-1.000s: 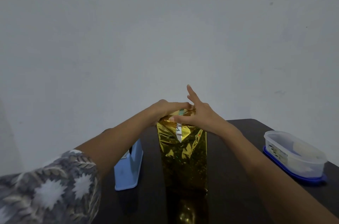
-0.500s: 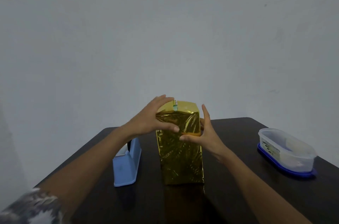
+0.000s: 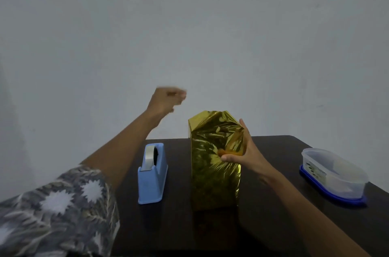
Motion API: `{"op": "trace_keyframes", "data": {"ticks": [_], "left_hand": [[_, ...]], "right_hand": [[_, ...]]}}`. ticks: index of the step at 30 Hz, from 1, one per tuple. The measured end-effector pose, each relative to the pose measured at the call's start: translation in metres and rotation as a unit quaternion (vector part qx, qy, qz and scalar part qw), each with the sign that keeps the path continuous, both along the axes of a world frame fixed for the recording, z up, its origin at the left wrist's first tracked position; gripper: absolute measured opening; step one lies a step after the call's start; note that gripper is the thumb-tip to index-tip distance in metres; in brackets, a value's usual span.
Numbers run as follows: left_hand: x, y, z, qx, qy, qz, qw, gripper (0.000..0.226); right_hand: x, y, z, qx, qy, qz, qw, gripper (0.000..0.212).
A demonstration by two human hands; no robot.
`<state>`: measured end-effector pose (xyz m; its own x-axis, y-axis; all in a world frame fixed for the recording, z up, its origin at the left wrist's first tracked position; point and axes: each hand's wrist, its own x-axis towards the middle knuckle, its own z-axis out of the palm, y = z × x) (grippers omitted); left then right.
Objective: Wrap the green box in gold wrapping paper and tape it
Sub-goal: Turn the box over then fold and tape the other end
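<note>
The box wrapped in gold paper [image 3: 212,168] stands upright in the middle of the dark table [image 3: 269,225]; no green shows through the foil. My right hand [image 3: 245,154] grips its right side, thumb across the front face, fingers behind. My left hand [image 3: 166,101] is lifted in the air up and left of the box, blurred, its fingers loosely curled with nothing seen in them. A light blue tape dispenser [image 3: 152,174] with a clear tape roll sits left of the box.
A clear plastic container on a blue lid [image 3: 333,176] lies at the table's right edge. A plain grey wall stands just behind the table. My patterned left sleeve [image 3: 59,210] fills the lower left corner.
My left hand has let go of the box's top and risen up to the left. The right hand stays on the box, which has turned a little, its top now crumpled gold.
</note>
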<state>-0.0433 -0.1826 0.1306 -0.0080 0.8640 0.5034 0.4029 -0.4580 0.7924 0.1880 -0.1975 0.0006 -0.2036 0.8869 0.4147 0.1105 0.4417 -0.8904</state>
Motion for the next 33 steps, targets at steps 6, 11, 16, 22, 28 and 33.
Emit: {"op": "trace_keyframes", "data": {"ticks": [6,11,16,22,28,33], "left_hand": [[-0.024,0.007,-0.082,-0.208,0.072,-0.168,0.961,0.046],[0.007,-0.015,-0.1,-0.229,0.059,-0.221,0.946,0.063],[0.044,-0.034,-0.116,-0.103,-0.058,-0.063,0.991,0.068],[0.056,-0.034,-0.12,0.018,-0.032,-0.067,0.997,0.104],[0.037,-0.033,-0.068,0.14,0.037,-0.099,0.984,0.035],[0.039,-0.039,-0.036,0.088,-0.006,-0.125,0.988,0.016]], "right_hand": [[0.003,0.008,-0.006,-0.107,-0.002,0.017,0.994,0.141],[-0.002,0.018,-0.02,-0.142,0.039,-0.067,0.987,0.08],[-0.008,0.004,-0.005,-0.111,0.187,-0.101,0.971,0.077],[-0.001,-0.002,0.006,-0.002,0.021,-0.033,0.999,0.127],[0.0,0.0,0.005,-0.006,0.032,-0.011,0.999,0.127],[0.001,-0.004,0.005,-0.005,0.029,0.013,0.999,0.124]]}}
